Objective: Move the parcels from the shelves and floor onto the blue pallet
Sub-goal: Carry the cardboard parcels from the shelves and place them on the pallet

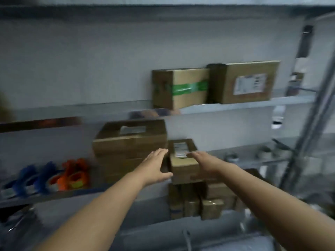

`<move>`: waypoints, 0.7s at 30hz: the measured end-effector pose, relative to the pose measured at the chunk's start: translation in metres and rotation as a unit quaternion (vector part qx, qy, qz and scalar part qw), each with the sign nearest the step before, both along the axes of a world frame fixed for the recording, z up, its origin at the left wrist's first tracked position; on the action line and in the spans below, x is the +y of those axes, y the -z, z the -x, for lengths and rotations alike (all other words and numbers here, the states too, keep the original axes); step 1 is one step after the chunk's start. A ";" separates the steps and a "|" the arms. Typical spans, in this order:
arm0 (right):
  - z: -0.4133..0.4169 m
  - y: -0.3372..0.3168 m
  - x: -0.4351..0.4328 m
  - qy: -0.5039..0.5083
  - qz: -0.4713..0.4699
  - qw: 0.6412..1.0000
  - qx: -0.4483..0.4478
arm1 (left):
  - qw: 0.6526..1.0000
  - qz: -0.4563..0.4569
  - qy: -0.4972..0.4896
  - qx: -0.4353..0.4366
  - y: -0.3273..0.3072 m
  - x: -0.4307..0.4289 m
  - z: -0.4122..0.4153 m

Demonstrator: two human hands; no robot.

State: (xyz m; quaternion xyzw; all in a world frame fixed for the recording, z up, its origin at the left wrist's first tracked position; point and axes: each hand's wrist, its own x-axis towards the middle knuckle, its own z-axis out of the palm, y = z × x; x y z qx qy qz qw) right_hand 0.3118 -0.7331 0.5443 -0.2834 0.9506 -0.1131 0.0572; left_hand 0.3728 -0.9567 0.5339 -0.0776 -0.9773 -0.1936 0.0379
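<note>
Both hands, left hand [156, 166] and right hand [204, 163], spread apart flanking a small labelled parcel [184, 161] on the middle shelf [253, 156], not clamped; several parcels remain shelved, blue pallet unseen.

The upper metal shelf [244, 105] carries two cardboard boxes side by side, one banded with green tape [181, 87] and one with a white shipping label [244, 82]. The middle shelf [253, 154] holds a wide flat carton [129, 140] atop another, touching a small labelled parcel [183, 158], with blurred blue and orange items [54, 176] lying well apart at its left end. Small cartons [199, 201] stand packed together on the level beneath.
</note>
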 end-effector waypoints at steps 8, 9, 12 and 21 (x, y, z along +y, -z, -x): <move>-0.039 -0.033 0.318 0.302 0.024 0.951 0.058 | 0.968 -0.038 0.246 0.029 -0.019 0.295 0.087; -0.048 -0.036 0.346 0.329 0.026 0.942 0.063 | 0.962 -0.044 0.269 0.033 -0.020 0.323 0.094; -0.071 -0.043 0.414 0.400 0.043 0.912 0.081 | 0.943 -0.060 0.325 0.047 -0.021 0.399 0.107; -0.055 -0.025 0.523 0.526 0.013 0.846 0.089 | 0.901 -0.073 0.427 0.032 0.009 0.554 0.171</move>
